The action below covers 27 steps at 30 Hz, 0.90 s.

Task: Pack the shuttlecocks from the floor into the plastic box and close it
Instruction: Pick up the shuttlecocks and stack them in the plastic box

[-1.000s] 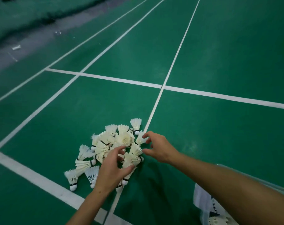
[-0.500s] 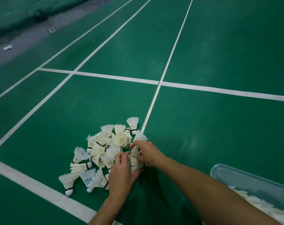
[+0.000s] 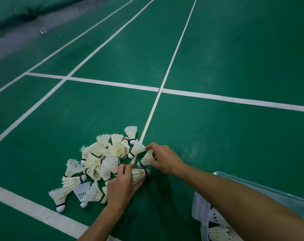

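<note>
Down on the green court floor (image 3: 217, 58), a heap of white shuttlecocks (image 3: 102, 159) lies just left of a white centre line (image 3: 167, 75), where that line meets the near white boundary stripe. Most of the pile is tangled together, feathers overlapping, corks pointing every way; a few lie at its edges, among them 1 with a white cork at the near left (image 3: 58, 199) and 1 at the far tip (image 3: 131, 133), standing close to the line.

Both hands are at the right edge of the heap. The left hand (image 3: 122, 186) comes in from the bottom of the view, fingers curled around a small bunch of shuttlecocks (image 3: 139, 173) whose corks stick out to the right past the thumb. The right hand (image 3: 163, 159) reaches across from the lower right, forearm long in the view, and pinches the feather skirt of a single shuttlecock (image 3: 145, 160) between thumb and fingertips; its cork points down and left, towards the bunch in the other hand. The 2 hands are near each other but not touching.

At the lower right corner, partly hidden under the right forearm, sits the clear plastic box (image 3: 278, 193), its pale bluish rim showing and its top open. Shuttlecocks already lie inside it (image 3: 217, 232), seen through the wall. A white sheet or label (image 3: 199, 206) shows on the side of the box nearest the hands.

Far off at the upper left, a grey strip (image 3: 12, 39) borders the court, with 2 small pale scraps lying on it.
</note>
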Tool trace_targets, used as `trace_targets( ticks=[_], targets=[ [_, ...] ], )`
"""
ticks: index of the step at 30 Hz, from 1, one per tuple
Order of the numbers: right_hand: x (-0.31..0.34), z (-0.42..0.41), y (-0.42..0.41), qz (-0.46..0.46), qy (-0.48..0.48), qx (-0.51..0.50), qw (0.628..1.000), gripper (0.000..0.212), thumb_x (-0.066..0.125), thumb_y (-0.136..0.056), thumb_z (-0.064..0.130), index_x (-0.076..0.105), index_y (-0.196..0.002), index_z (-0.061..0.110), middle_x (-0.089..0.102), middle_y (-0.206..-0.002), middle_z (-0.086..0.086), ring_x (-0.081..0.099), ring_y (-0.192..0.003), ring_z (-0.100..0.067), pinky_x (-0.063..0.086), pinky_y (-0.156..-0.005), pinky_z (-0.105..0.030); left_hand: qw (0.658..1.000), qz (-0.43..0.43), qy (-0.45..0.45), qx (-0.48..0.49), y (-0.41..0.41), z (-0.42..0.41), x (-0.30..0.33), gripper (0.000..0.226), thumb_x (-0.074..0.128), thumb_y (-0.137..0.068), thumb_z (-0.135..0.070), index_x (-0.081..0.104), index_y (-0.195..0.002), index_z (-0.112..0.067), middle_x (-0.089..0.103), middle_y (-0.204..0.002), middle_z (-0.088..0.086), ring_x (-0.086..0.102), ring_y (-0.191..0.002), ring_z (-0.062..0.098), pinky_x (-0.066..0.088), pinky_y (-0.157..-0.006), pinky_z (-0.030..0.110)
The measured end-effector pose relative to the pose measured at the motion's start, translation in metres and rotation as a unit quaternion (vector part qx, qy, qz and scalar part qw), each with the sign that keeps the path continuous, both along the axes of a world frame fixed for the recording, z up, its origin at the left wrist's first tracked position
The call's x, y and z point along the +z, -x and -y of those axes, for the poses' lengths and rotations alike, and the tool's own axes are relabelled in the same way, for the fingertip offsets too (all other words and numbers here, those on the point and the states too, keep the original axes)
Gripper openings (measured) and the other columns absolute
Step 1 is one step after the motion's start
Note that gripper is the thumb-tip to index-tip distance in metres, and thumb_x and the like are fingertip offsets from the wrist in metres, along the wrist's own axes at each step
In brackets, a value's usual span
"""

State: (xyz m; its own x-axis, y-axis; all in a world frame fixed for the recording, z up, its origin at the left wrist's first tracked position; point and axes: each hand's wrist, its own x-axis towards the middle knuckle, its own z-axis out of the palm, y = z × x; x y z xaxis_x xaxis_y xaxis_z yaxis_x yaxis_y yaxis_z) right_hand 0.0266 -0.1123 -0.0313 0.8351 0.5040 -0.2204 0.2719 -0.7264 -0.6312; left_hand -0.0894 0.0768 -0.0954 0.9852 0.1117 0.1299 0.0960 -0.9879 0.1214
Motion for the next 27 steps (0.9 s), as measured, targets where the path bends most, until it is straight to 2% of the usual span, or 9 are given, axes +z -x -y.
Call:
trace_targets(
  ticks=[3, 6, 10, 14, 17, 20, 25, 27],
  targets=[
    [0.019, 0.023, 0.0, 0.013, -0.034, -0.015, 0.999, 0.046, 0.07, -0.091, 0.014, 0.058, -0.134, 0.027, 0.071, -0.103, 0.003, 0.066, -0.093, -0.021, 0.06, -0.085, -0.044, 0.998, 0.032, 0.058, -0.012, -0.001, 0.003, 0.011, 0.069, 0.051, -0.086, -0.08, 0.063, -0.117, -0.019, 0.062, -0.105, -0.003, 0.062, -0.054, 0.018, 0.051, -0.04, 0.032],
    [0.046, 0.053, 0.002, 0.025, -0.071, -0.024, 0.997, 0.044, 0.073, -0.089, 0.011, 0.062, -0.131, 0.02, 0.061, -0.085, 0.014, 0.061, -0.08, -0.014, 0.057, -0.08, -0.037, 0.984, 0.074, 0.157, -0.038, -0.003, 0.009, 0.03, 0.067, 0.064, -0.082, -0.075, 0.062, -0.119, -0.019, 0.067, -0.105, -0.004, 0.065, -0.065, 0.012, 0.054, -0.045, 0.028],
    [0.088, 0.105, 0.013, 0.029, -0.087, -0.031, 0.995, 0.047, 0.078, -0.087, 0.01, 0.063, -0.13, 0.021, 0.067, -0.089, 0.008, 0.064, -0.075, -0.006, 0.057, -0.074, -0.025, 0.956, 0.083, 0.269, -0.08, 0.001, 0.026, 0.066, 0.073, 0.076, -0.073, -0.076, 0.057, -0.127, -0.031, 0.066, -0.108, -0.015, 0.068, -0.077, -0.001, 0.062, -0.059, 0.027],
    [0.135, 0.162, 0.04, 0.032, -0.093, -0.051, 0.994, 0.048, 0.08, -0.086, 0.011, 0.064, -0.129, 0.026, 0.068, -0.09, 0.006, 0.069, -0.079, -0.013, 0.06, -0.079, -0.034, 0.925, 0.09, 0.332, -0.162, 0.002, 0.054, 0.111, 0.076, 0.073, -0.075, -0.08, 0.055, -0.133, -0.034, 0.065, -0.104, -0.022, 0.071, -0.08, -0.006, 0.064, -0.062, 0.023],
    [0.168, 0.209, 0.072, 0.044, -0.109, -0.077, 0.99, 0.048, 0.081, -0.085, 0.01, 0.065, -0.128, 0.025, 0.068, -0.09, 0.005, 0.071, -0.079, -0.016, 0.061, -0.08, -0.039, 0.906, 0.079, 0.34, -0.241, 0.003, 0.087, 0.145, 0.073, 0.073, -0.078, -0.078, 0.051, -0.136, -0.04, 0.066, -0.101, -0.024, 0.072, -0.078, -0.004, 0.062, -0.06, 0.022],
    [0.181, 0.259, 0.107, 0.053, -0.124, -0.136, 0.982, 0.047, 0.083, -0.086, 0.008, 0.065, -0.126, 0.024, 0.067, -0.09, 0.004, 0.071, -0.079, -0.017, 0.062, -0.082, -0.041, 0.897, 0.03, 0.317, -0.307, 0.003, 0.124, 0.166, 0.072, 0.077, -0.076, -0.075, 0.056, -0.135, -0.04, 0.068, -0.1, -0.021, 0.071, -0.077, -0.003, 0.061, -0.063, 0.024],
    [0.156, 0.327, 0.166, 0.047, -0.135, -0.258, 0.956, 0.046, 0.084, -0.085, 0.006, 0.066, -0.124, 0.024, 0.064, -0.09, 0.003, 0.07, -0.077, -0.023, 0.06, -0.081, -0.043, 0.871, -0.063, 0.292, -0.391, 0.011, 0.171, 0.159, 0.058, 0.08, -0.076, -0.072, 0.062, -0.121, -0.039, 0.069, -0.103, -0.025, 0.07, -0.086, -0.003, 0.061, -0.071, 0.027],
    [0.134, 0.337, 0.185, 0.037, -0.132, -0.292, 0.947, 0.047, 0.085, -0.084, 0.007, 0.066, -0.123, 0.025, 0.065, -0.091, 0.003, 0.07, -0.074, -0.019, 0.061, -0.078, -0.041, 0.862, -0.088, 0.288, -0.408, 0.014, 0.18, 0.153, 0.049, 0.083, -0.077, -0.067, 0.064, -0.111, -0.038, 0.068, -0.1, -0.022, 0.07, -0.084, 0.001, 0.061, -0.069, 0.031]
  ],
)
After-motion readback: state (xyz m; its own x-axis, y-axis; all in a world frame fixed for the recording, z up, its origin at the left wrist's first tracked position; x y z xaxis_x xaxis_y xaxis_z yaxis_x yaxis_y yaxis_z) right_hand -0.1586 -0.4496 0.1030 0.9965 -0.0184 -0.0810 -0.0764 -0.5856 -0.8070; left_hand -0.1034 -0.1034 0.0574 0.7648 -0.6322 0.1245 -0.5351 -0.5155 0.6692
